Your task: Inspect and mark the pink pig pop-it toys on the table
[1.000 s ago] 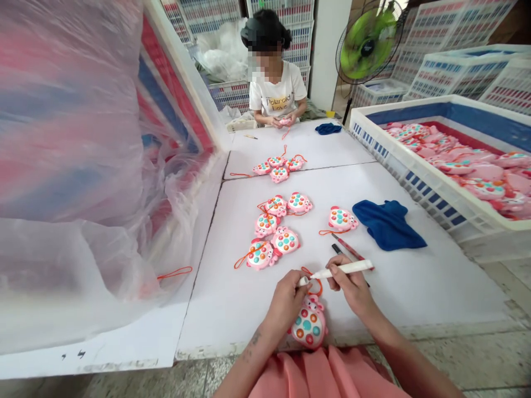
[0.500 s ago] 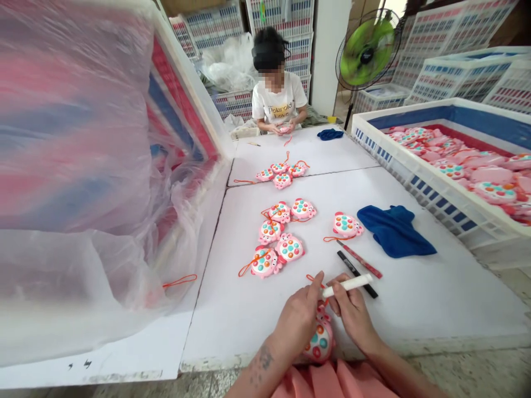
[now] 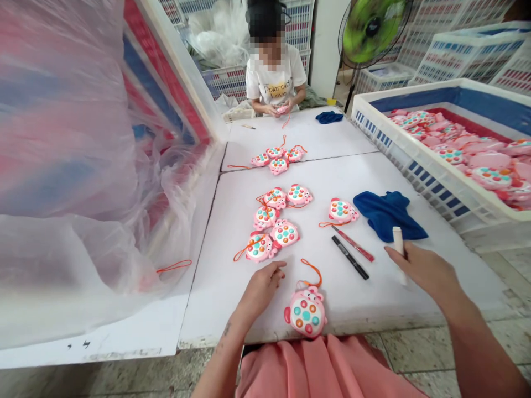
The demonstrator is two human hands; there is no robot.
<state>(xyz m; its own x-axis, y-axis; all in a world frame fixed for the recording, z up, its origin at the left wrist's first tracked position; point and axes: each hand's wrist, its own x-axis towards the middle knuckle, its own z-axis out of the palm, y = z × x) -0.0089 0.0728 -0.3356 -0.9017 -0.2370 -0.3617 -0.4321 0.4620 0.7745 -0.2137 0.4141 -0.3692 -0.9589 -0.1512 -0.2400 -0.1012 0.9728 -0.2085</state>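
My right hand (image 3: 421, 268) grips a white marker pen (image 3: 399, 249) upright, just short of a blue cloth (image 3: 388, 214). My left hand (image 3: 261, 290) lies on the white table (image 3: 365, 304), holding nothing, close to a group of pink toys with coloured buttons (image 3: 269, 224). Between my hands, at the table's near edge, sits a pink pig-shaped toy (image 3: 306, 312) with an orange cord loop (image 3: 312, 273). A black marker (image 3: 350, 257) and a red pen (image 3: 352, 243) lie side by side, left of my right hand.
A white crate of pink toys (image 3: 440, 149) stands along the table's right side. Clear plastic sheeting (image 3: 83, 166) bulges at the left. Across the table, a co-worker (image 3: 274, 77) holds a pink toy, with several more toys nearby. Stacked crates and a green fan stand behind.
My hands have moved apart. The right hand has carried the white marker rightward to the blue cloth. The left hand has left the pink toy and its cord and moved left.
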